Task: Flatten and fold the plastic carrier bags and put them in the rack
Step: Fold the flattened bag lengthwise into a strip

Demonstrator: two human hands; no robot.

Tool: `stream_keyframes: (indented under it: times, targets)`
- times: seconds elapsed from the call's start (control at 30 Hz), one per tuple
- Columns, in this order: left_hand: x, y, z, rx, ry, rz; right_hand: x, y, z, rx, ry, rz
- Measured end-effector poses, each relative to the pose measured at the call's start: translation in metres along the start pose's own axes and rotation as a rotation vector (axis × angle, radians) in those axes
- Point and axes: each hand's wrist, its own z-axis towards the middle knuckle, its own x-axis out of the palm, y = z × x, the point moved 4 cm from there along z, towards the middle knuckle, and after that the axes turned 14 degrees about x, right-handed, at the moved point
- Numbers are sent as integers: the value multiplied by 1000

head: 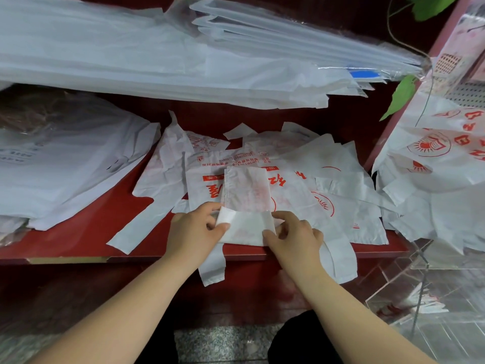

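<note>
Both hands are on the folded carrier bag (246,190), a narrow white strip with faint red print, lying on the loose flattened bags (328,195) near the front edge of the red table (86,227). The left hand (196,227) has its grip pinching the strip's near left corner between thumb and fingers, and the right hand (294,235) pinches the near right edge, where the near end is turned over on itself. A clear rack (420,261) stands off to the right, well apart.
</note>
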Motion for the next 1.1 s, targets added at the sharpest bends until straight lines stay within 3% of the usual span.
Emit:
stream_keyframes:
  times: [0.2,0.3,0.37,0.43,0.53,0.63,0.83,0.97,1.03,1.1]
  targets:
    - [1,-6,3,202,21,207,-2,5,-6,-47,-14,-86]
    - [7,-10,5,495,92,232,-2,11,-8,-304,-145,-148]
    - [13,-9,3,663,194,316,-2,16,-8,-471,-110,-219]
    - [15,-7,2,617,406,297,-1,15,-6,-589,-4,-285]
    - [14,5,0,499,467,314,1,5,-1,-656,125,-438]
    - [14,10,1,490,410,356,2,0,4,-664,159,-483]
    - [7,6,-5,653,229,305,0,-2,3,-674,132,-232]
    - [-1,4,-12,646,74,182,-12,-5,4,-444,228,110]
    - [-8,-1,-12,533,-7,50,-15,-5,5,-279,305,211]
    - [-8,0,-6,324,67,-66,-17,-3,9,-167,344,286]
